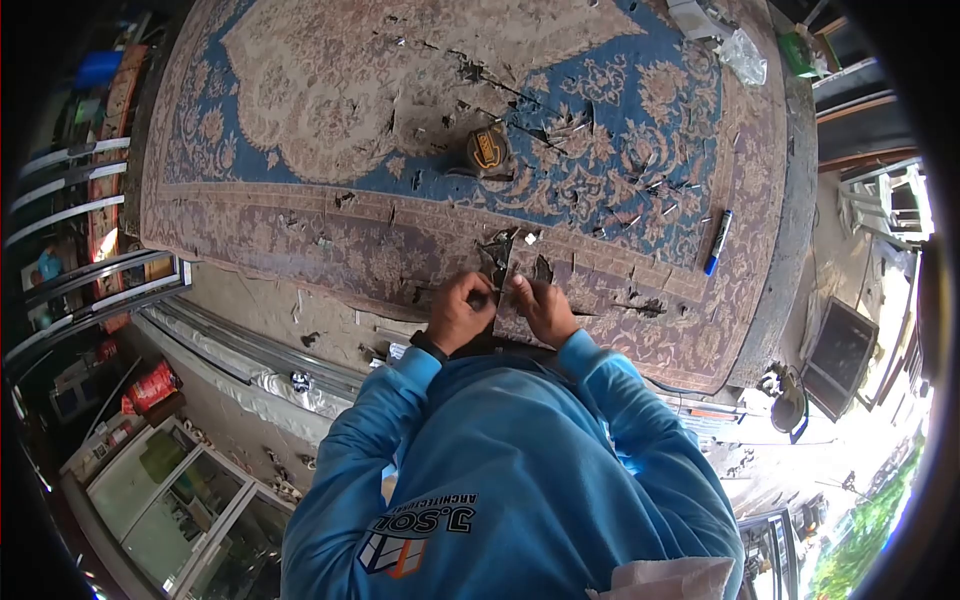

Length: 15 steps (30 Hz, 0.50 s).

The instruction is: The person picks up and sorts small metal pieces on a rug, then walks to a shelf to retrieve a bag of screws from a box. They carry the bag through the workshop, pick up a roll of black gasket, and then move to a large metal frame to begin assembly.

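My left hand (pixel 462 312) is closed at the near edge of the carpet-covered table, its fingers curled around something dark and small that I cannot make out. Just beside it, my right hand (pixel 545 312) is also closed, thumb on top. What it pinches is hidden, though a thin edge shows between the two hands. Beyond the fingertips, the patterned carpet (pixel 370 235) has dark torn patches. Farther up stands a black and yellow tape measure (pixel 487 148). A blue marker (pixel 718 243) lies toward the right side.
Small scraps and thin dark pieces are scattered over the carpet. A clear plastic bag (pixel 743 57) sits at the far right corner. Long metal profiles (pixel 215 345) lie on the left, near a glazed frame (pixel 175 505). A dark-panelled frame (pixel 840 357) leans at right.
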Tool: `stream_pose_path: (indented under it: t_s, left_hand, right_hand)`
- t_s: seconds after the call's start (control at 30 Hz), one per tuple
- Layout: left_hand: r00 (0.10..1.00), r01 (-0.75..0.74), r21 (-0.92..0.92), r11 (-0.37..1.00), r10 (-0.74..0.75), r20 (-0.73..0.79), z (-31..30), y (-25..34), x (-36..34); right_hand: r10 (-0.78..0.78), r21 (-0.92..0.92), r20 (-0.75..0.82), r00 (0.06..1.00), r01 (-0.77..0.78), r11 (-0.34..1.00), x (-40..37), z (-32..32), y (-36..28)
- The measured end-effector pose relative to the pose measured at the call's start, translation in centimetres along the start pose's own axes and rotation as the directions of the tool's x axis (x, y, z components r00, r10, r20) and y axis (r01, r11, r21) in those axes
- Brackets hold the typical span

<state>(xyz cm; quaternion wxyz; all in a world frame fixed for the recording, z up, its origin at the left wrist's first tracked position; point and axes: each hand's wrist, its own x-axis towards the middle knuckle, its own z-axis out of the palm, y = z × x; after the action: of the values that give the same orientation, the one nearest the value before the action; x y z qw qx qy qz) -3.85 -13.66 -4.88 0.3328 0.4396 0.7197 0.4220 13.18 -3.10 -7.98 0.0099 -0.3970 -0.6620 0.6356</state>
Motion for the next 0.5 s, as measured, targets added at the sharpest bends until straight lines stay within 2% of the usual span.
stream_pose_path:
  t_s: [0.07, 0.1, 0.2, 0.23, 0.27, 0.3, 0.33, 0.37, 0.47, 0.5]
  left_hand:
    - [0.994, -0.033, 0.127, 0.991, 0.046, -0.098, -1.0, -1.1, 0.8]
    - [0.995, -0.026, 0.171, 0.985, 0.041, -0.09, -1.5, -1.3, 1.3]
    - [0.989, 0.123, -0.02, 0.992, -0.124, -0.084, -1.7, -2.3, 3.2]
    - [0.981, 0.179, -0.207, 0.962, -0.192, -0.041, -1.7, -2.3, 3.7]
    - [0.961, 0.255, -0.425, 0.868, -0.277, 0.012, -1.7, -2.2, 4.1]
    - [0.934, 0.323, -0.613, 0.721, -0.347, 0.084, -2.0, -1.0, 4.6]
    - [0.903, 0.375, -0.762, 0.528, -0.394, 0.171, -2.2, -0.2, 5.1]
    - [0.928, 0.334, -0.841, 0.425, -0.303, 0.216, -2.0, -0.5, 5.6]
    - [0.904, 0.409, -0.738, 0.536, -0.347, 0.249, -1.4, 0.6, 8.0]
    - [0.894, 0.435, -0.697, 0.569, -0.365, 0.259, -1.0, 0.9, 8.7]
  right_hand:
    - [-0.334, -0.358, -0.166, 0.928, 0.259, 0.897, 0.8, -0.7, -2.3]
    - [-0.399, -0.408, -0.181, 0.899, 0.3, 0.862, 1.3, -0.8, -3.2]
    - [-0.394, -0.553, -0.09, 0.915, 0.283, 0.784, 4.0, 0.0, -1.3]
    - [-0.482, -0.534, -0.14, 0.865, 0.344, 0.772, 4.0, -0.4, -1.2]
    - [-0.327, -0.217, -0.201, 0.923, 0.284, 0.934, 3.7, -0.8, -1.1]
    - [-0.157, 0.129, -0.2, 0.967, 0.185, 0.974, 2.7, -1.6, -1.6]
    - [0.002, 0.457, -0.139, 0.99, 0.062, 0.887, 1.9, -2.5, -1.8]
    - [0.069, 0.601, -0.143, 0.987, 0.031, 0.799, 1.3, -4.0, -1.3]
    - [0.063, 0.617, -0.208, 0.976, 0.081, 0.783, 1.0, -6.3, 0.2]
    - [-0.082, 0.382, -0.277, 0.957, 0.189, 0.905, 1.9, -5.8, 1.1]
